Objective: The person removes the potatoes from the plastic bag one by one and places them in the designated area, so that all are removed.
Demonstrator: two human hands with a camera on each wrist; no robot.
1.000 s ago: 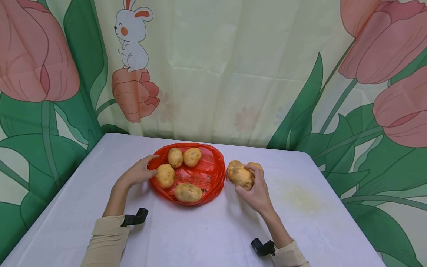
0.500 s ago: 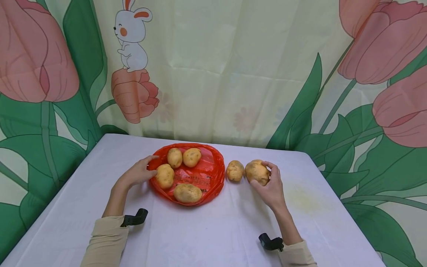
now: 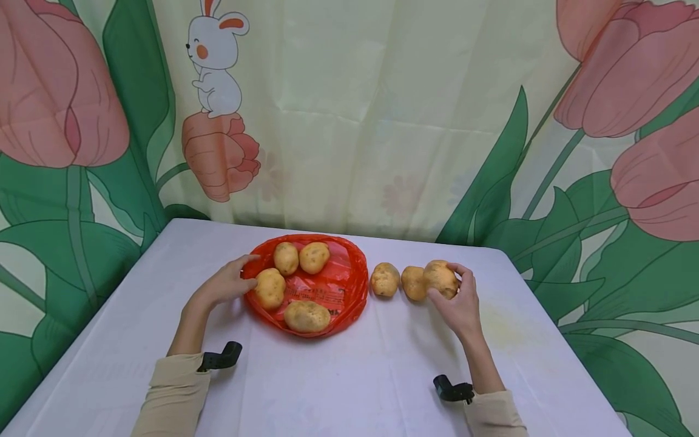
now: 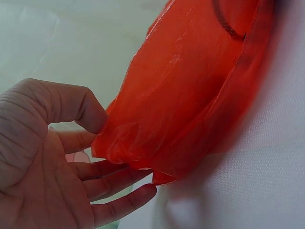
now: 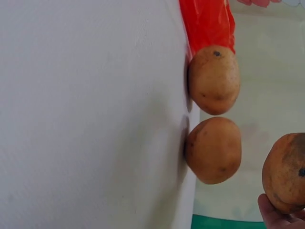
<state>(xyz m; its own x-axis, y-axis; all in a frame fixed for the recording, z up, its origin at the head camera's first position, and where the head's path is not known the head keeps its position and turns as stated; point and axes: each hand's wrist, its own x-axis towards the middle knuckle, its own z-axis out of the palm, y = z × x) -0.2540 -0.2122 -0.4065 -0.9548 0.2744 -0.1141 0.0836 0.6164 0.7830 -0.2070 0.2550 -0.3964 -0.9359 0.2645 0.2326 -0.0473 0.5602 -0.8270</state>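
Note:
My right hand [image 3: 460,306] grips a potato [image 3: 441,278] between thumb and fingers, raised off the tablecloth in the right wrist view. To its left, two potatoes stand side by side on the cloth: a near one [image 3: 413,283], partly overlapped by the held one, and another [image 3: 384,280] close to the red plastic bag [image 3: 357,276]. The bag is spread round with its rim rolled and several potatoes [image 3: 307,316] inside. At its left side my left hand [image 3: 226,284] pinches the bag's edge, thumb in front and fingers behind in the left wrist view.
A white cloth covers the table [image 3: 327,388], with a yellowish stain [image 3: 502,325] at the right. Behind the table hangs a curtain [image 3: 371,121] printed with tulips and a rabbit. A black wrist camera [image 3: 221,357] sits on each forearm.
My right hand has moved right with its potato, from beside the bag past the two potatoes on the cloth, uncovering them. The left hand and the bag stay put.

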